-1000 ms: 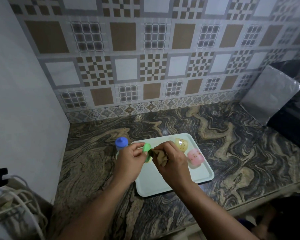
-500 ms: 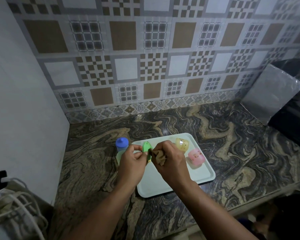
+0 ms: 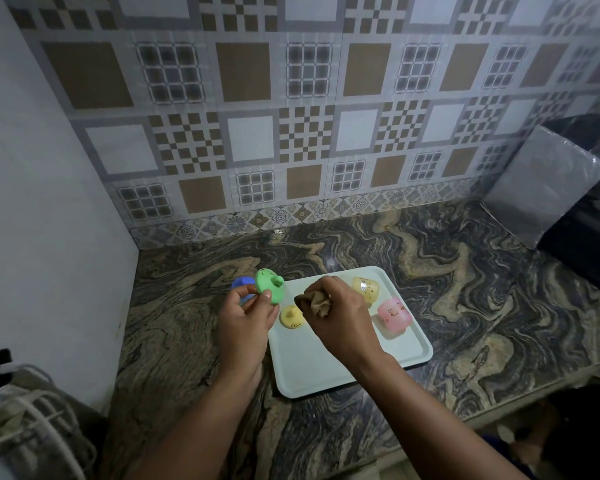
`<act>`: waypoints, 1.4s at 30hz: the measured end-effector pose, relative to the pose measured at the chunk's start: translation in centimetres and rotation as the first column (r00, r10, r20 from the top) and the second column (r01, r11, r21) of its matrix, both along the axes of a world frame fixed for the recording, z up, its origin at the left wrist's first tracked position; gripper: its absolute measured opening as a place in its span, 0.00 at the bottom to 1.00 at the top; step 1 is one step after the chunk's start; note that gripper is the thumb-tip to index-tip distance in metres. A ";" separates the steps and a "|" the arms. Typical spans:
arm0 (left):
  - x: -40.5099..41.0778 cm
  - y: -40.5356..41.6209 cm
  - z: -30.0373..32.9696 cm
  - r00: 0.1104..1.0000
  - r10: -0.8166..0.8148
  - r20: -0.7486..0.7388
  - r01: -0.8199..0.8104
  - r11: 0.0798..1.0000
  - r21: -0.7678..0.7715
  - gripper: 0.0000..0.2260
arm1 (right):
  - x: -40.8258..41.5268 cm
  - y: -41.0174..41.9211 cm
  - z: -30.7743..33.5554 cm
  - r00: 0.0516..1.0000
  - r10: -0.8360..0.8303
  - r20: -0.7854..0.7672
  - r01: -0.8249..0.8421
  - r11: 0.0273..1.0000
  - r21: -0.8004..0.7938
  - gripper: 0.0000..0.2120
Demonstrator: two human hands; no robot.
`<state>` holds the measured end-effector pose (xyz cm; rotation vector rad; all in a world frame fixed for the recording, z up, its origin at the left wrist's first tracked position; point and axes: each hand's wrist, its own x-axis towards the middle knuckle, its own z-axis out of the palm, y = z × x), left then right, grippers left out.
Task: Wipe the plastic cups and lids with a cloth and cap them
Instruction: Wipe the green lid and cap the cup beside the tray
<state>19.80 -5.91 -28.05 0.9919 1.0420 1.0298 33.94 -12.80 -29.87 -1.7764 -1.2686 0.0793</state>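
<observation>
Green lid (image 3: 269, 284) in left hand (image 3: 245, 318), apart from cloth (image 3: 314, 301)

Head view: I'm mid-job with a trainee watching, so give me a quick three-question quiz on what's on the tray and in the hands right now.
1. True or false: the left hand holds the green plastic lid above the dark marbled stone counter, beside the white rectangular tray.
2. What does the right hand hold? A) the pink translucent plastic cup B) the crumpled brown cloth C) nothing
3. Fill in: the lid lying on the tray between the hands is ___ in colour.

Key
1. True.
2. B; the pink cup lies on the tray, beside the yellow translucent plastic cup.
3. Yellow: the yellow plastic lid.
</observation>
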 end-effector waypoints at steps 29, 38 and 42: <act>0.9 -1.3 0.1 0.998 -0.055 -0.028 0.056 0.998 0.023 0.05 | -0.6 -0.8 2.2 0.976 0.120 0.181 -0.158 0.964 0.213 0.08; -0.3 -1.0 1.3 0.994 -0.062 0.090 0.062 0.998 0.004 0.07 | 2.6 -0.3 -0.1 0.978 -0.065 -0.197 0.095 0.985 0.146 0.11; -0.3 -1.0 0.6 0.989 -0.118 -0.092 0.127 0.987 0.098 0.07 | 1.7 0.7 2.4 0.942 0.009 -0.337 0.076 0.968 0.240 0.06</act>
